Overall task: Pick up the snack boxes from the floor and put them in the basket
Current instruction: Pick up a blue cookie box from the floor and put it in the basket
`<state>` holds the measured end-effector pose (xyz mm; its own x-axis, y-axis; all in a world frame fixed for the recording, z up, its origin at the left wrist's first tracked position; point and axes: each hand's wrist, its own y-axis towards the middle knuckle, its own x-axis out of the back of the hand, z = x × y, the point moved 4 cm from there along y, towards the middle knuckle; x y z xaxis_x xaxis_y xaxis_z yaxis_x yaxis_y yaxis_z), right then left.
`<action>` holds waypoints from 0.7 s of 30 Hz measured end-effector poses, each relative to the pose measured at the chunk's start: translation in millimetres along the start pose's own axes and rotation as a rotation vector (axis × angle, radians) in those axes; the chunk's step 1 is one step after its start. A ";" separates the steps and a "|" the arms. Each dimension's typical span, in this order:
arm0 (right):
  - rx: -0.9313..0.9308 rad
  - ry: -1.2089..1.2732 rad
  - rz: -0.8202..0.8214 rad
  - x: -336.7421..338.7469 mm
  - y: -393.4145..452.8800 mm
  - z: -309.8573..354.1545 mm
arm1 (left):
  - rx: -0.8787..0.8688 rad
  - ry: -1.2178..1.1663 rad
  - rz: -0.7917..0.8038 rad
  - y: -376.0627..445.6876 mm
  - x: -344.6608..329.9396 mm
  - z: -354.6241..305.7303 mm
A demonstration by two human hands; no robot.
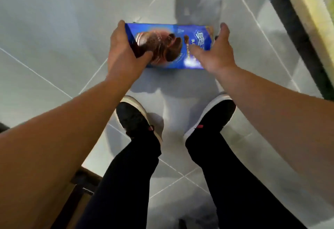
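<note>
A blue snack box (173, 46) with a picture of chocolate cookies is in front of my feet, just above the grey tiled floor. My left hand (124, 47) grips its left end, thumb on the front face and fingers curled over the far edge. My right hand (215, 51) hovers at the box's right end with fingers spread and relaxed, its thumb over the printed face; whether it touches is unclear. The image is motion-blurred. No basket is in view.
My two black shoes (133, 118) with white soles stand on the floor (54, 38) just below the box. A dark strip and a yellowish shelf edge (307, 20) run along the upper right. A dark wooden object (81, 189) sits at the lower left.
</note>
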<state>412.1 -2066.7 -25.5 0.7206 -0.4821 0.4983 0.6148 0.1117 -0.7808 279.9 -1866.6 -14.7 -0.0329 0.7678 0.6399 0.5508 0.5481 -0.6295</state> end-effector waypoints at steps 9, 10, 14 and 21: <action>-0.064 0.175 -0.054 -4.4 -24.0 -5.6 | 0.153 -0.198 0.019 -32.8 -2.2 6.2; -0.063 0.178 -0.059 4.5 -42.0 -1.9 | 0.158 -0.208 0.020 -47.1 6.9 0.8; -0.052 0.153 -0.065 51.8 -132.7 21.7 | 0.168 -0.258 0.038 -123.4 61.4 -33.6; 0.054 0.158 -0.110 153.5 -328.9 102.1 | 0.057 -0.349 -0.002 -281.7 222.2 -110.7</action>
<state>353.3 -2088.7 346.3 0.5916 -0.6239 0.5107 0.7061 0.0953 -0.7016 209.7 -1887.1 353.7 -0.3221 0.8286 0.4580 0.5030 0.5596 -0.6587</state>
